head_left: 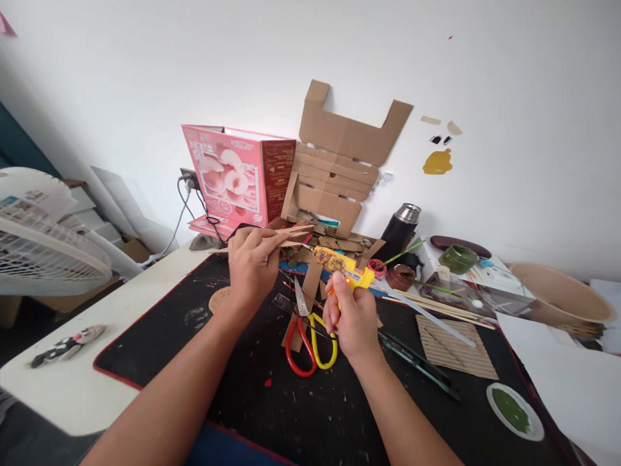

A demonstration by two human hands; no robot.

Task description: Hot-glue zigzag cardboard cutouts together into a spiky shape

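Note:
My left hand (253,262) is closed around thin brown cardboard pieces (297,230), whose pointed ends stick out to the right past my fingers. A yellow hot glue gun (330,260), stained brown near its front, is in my right hand (355,317), fingers wrapped round its handle. Its nozzle points left and meets or nearly meets the cardboard; contact cannot be made out. From the back of the gun trails a long whitish glue stick (436,323). Below, between my arms, lie scissors (313,343) with one red and one yellow handle, blades pointing away.
A black mat (160,336) covers much of the table. Cardboard scraps (339,244), a pink box (233,168) and a black thermos (400,230) stand behind. On the right are a utility knife (420,366), corrugated cardboard (456,349) and a lid of green paint (514,411).

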